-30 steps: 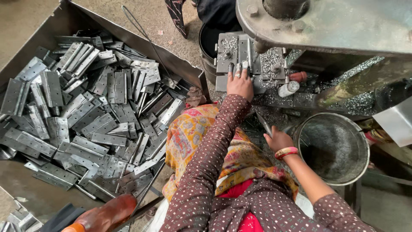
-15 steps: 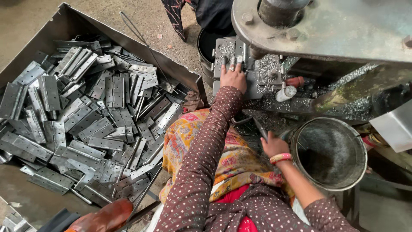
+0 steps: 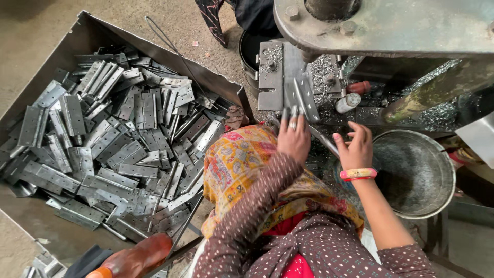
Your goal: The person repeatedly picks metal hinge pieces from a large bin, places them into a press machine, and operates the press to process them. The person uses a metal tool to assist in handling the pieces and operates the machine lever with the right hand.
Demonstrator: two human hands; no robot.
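Workshop floor, press table (image 3: 278,77), left hand (image 3: 294,138) fingers spread on metal strip (image 3: 304,98), right hand (image 3: 356,146) half open above bucket (image 3: 437,159)

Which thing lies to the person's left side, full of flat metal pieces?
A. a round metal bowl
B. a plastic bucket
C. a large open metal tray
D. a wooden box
C: the large open metal tray on the person's left holds a heap of grey metal hinge plates, while the round metal bowl stands at the right, near the right hand.
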